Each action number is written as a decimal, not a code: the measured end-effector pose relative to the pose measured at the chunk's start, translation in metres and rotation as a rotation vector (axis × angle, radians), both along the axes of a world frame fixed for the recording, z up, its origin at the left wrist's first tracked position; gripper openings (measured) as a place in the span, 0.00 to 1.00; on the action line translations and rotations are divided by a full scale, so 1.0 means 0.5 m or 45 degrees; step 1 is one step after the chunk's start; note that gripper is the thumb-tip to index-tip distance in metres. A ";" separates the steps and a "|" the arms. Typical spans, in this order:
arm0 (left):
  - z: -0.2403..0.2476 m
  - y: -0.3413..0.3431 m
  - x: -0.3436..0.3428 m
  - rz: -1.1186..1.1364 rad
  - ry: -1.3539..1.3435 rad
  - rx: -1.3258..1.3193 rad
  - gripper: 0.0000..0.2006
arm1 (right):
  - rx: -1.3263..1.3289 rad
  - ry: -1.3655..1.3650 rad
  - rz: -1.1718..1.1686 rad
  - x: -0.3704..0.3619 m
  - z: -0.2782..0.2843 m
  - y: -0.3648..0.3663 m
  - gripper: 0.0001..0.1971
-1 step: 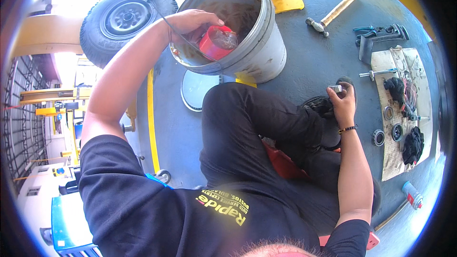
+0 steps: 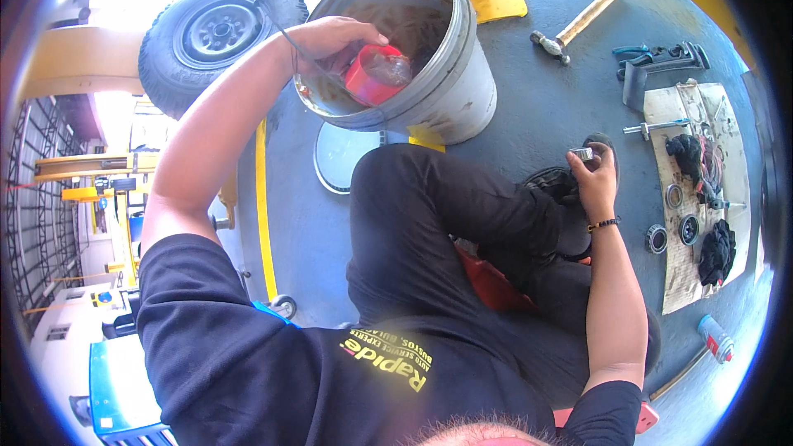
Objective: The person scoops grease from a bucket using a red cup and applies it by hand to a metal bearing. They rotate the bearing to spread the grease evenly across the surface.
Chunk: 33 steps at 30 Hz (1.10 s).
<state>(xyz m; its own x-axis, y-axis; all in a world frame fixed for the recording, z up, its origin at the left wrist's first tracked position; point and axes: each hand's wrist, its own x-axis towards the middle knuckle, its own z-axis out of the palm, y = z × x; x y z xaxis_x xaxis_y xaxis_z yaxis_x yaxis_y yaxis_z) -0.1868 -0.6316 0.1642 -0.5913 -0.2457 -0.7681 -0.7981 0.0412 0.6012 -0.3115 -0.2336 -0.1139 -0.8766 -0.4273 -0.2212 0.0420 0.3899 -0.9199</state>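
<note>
My left hand reaches into a large whitish bucket, its fingers closed on the rim of a red cup. Murky brownish stuff shows inside the cup. Brown smears coat the bucket's inner wall. Off to the right, beside my foot, my right hand pinches a small silvery, ridged metal part that looks like a bearing. A beaded bracelet circles that wrist. Part of the left hand's grip is hidden by the cup.
A wheel with a tire lies behind the bucket, and a round lid in front of it. Rightward are a hammer, stained cardboard with a black cloth, metal rings and a spray can.
</note>
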 end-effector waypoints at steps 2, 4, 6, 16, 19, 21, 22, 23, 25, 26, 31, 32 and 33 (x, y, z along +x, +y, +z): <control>-0.003 -0.006 -0.008 -0.024 0.010 -0.011 0.16 | -0.010 0.009 -0.007 -0.004 -0.004 0.005 0.28; -0.001 -0.016 -0.018 -0.063 0.007 0.014 0.17 | -0.045 0.037 -0.016 -0.009 -0.016 0.004 0.28; 0.008 -0.033 -0.031 -0.117 -0.007 0.076 0.17 | -0.033 0.001 -0.031 -0.018 -0.013 -0.004 0.28; -0.030 -0.110 0.001 0.019 0.328 0.304 0.26 | -0.044 0.014 -0.034 -0.024 -0.025 -0.003 0.27; -0.026 -0.097 0.001 -0.075 0.492 0.328 0.28 | -0.033 -0.032 -0.019 -0.024 -0.021 -0.004 0.27; -0.032 -0.103 0.001 -0.105 0.523 0.375 0.30 | -0.059 -0.049 -0.019 -0.021 -0.024 -0.005 0.27; -0.035 -0.103 -0.001 -0.104 0.539 0.356 0.30 | -0.072 -0.056 -0.021 -0.022 -0.025 -0.005 0.27; -0.039 -0.102 -0.002 -0.102 0.555 0.337 0.30 | -0.054 -0.026 -0.019 -0.023 -0.028 -0.004 0.27; -0.048 -0.106 -0.001 -0.095 0.577 0.316 0.30 | -0.016 0.032 -0.010 -0.023 -0.032 -0.004 0.27; -0.053 -0.108 0.002 -0.091 0.583 0.314 0.30 | -0.021 0.016 -0.010 -0.023 -0.032 -0.004 0.27; -0.055 -0.083 -0.006 -0.075 0.620 0.284 0.29 | -0.038 -0.026 -0.012 -0.022 -0.023 -0.004 0.27; -0.052 -0.077 -0.008 -0.068 0.624 0.282 0.28 | -0.034 -0.026 -0.010 -0.022 -0.023 -0.004 0.27; -0.048 -0.073 -0.011 -0.062 0.627 0.279 0.27 | -0.030 -0.026 -0.008 -0.022 -0.024 -0.004 0.27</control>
